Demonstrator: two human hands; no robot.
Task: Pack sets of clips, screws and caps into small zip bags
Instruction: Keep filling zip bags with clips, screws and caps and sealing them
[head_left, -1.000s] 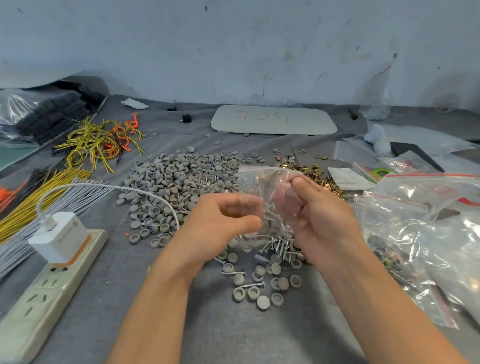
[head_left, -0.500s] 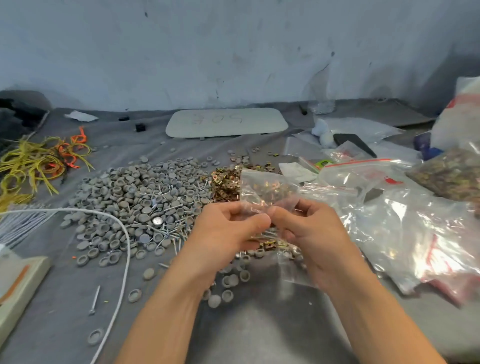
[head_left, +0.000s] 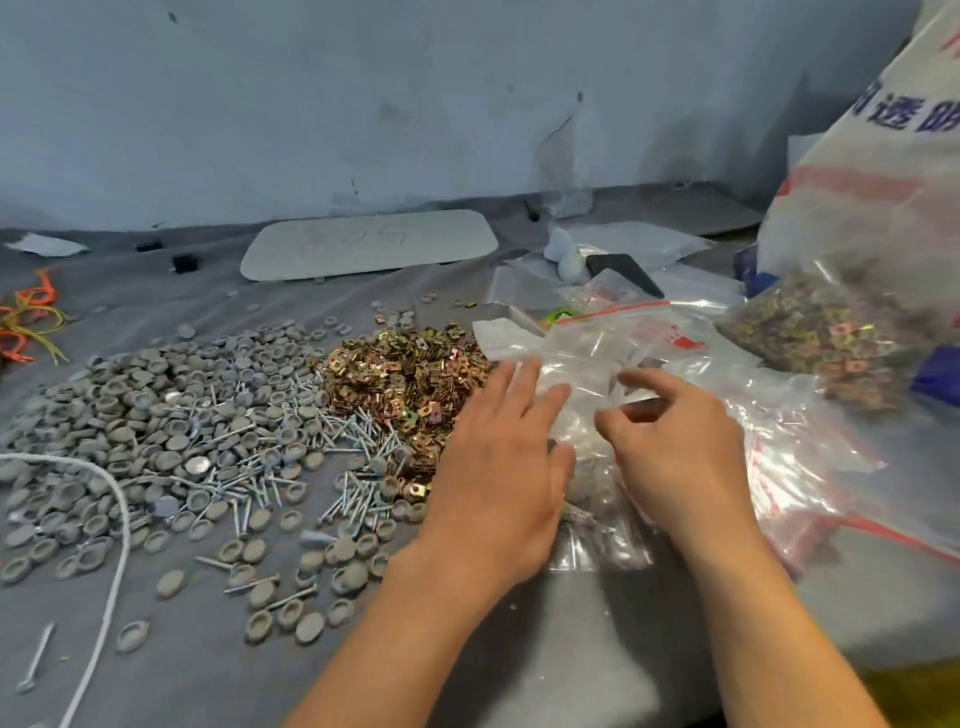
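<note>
The left hand (head_left: 498, 467) lay flat, its grip apart, with straight fingers (head_left: 524, 384) resting on the heap of small zip bags (head_left: 587, 348). The right hand (head_left: 680, 452) hovered just beside it over the same heap with its fingers curled. Thumb and forefinger were drawn close over the clear film, but blur hid whether that grip had closed on a bag, so I cannot tell.

The zip bags lay directly under and just beyond both hands, right of the counter's (head_left: 519, 649) middle. Their red-striped mouths faced the far edge. The right hand looked the nearer for lifting one bag free.

The parts to go in lay to the left of the bags. The brass clips (head_left: 410, 374) touched the left hand's outer side. The screws (head_left: 358, 447) were scattered nearer the front edge, and the grey caps (head_left: 171, 415) spread towards the left edge. The left hand was therefore the likelier one for reaching them.

A large bag of clips (head_left: 810, 332) sat against a white sack (head_left: 872, 182) at the right edge. A white cable (head_left: 117, 519) crossed the caps.
</note>
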